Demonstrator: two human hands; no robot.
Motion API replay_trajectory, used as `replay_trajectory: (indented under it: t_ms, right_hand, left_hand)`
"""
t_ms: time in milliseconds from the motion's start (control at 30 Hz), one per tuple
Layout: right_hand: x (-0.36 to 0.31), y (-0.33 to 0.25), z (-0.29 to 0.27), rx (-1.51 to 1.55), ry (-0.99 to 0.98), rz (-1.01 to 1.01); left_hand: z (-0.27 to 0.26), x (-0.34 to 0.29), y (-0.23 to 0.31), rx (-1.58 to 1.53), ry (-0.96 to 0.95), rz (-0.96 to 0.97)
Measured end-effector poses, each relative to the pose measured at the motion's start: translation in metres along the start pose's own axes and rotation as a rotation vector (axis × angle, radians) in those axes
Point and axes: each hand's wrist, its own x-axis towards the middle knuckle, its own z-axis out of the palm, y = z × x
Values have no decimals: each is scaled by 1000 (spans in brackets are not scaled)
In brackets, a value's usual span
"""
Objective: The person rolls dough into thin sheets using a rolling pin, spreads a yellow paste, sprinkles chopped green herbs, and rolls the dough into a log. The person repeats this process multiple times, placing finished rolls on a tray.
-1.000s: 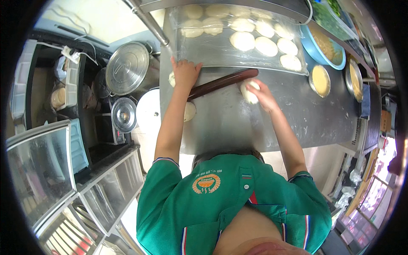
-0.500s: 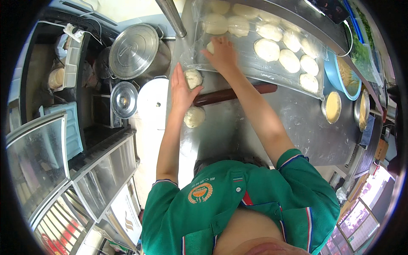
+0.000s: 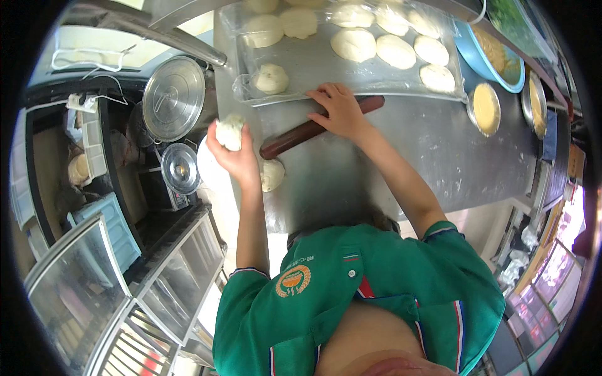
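Note:
My left hand (image 3: 237, 153) is raised off the steel table's left edge and is closed around a pale dough ball (image 3: 228, 131). A second dough ball (image 3: 272, 175) lies on the steel table (image 3: 401, 163) just below that hand. My right hand (image 3: 339, 110) rests on a dark brown wooden rolling pin (image 3: 295, 136) that lies slanted on the table, at the front edge of a plastic-lined tray (image 3: 326, 69). The tray holds several flattened dough rounds (image 3: 354, 44) and one ball (image 3: 270, 78) at its near left corner.
A blue bowl (image 3: 486, 47) and small metal bowls with yellow filling (image 3: 486, 108) stand at the table's right. Left of the table are a large steel pot lid (image 3: 174, 97), a smaller lidded pot (image 3: 180, 168) and glass display cases (image 3: 94, 294) below.
My right hand came back from the tray down onto the rolling pin. My left hand, still holding dough, swung left off the table's edge.

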Motion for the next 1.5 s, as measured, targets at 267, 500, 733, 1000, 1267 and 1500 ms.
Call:
replay_trajectory:
  t_ms: [267, 500, 733, 1000, 1267, 1500]
  right_hand:
    - [-17, 5, -14, 55, 39, -143]
    - [29, 118, -61, -243, 250, -41]
    - [87, 165, -30, -598, 139, -133]
    - [58, 129, -72, 1026, 740, 618]
    - [-215, 99, -100, -480, 132, 410]
    - [-164, 92, -114, -293, 379, 303]
  left_hand:
    - [164, 26, 70, 301, -709, 335]
    - [131, -7, 57, 493, -725, 490]
    - [-42, -118, 33, 997, -658, 391]
    - [-43, -106, -10, 781, -311, 386]
    - [-50, -99, 10, 118, -38, -222]
    - [116, -29, 131, -77, -562, 139]
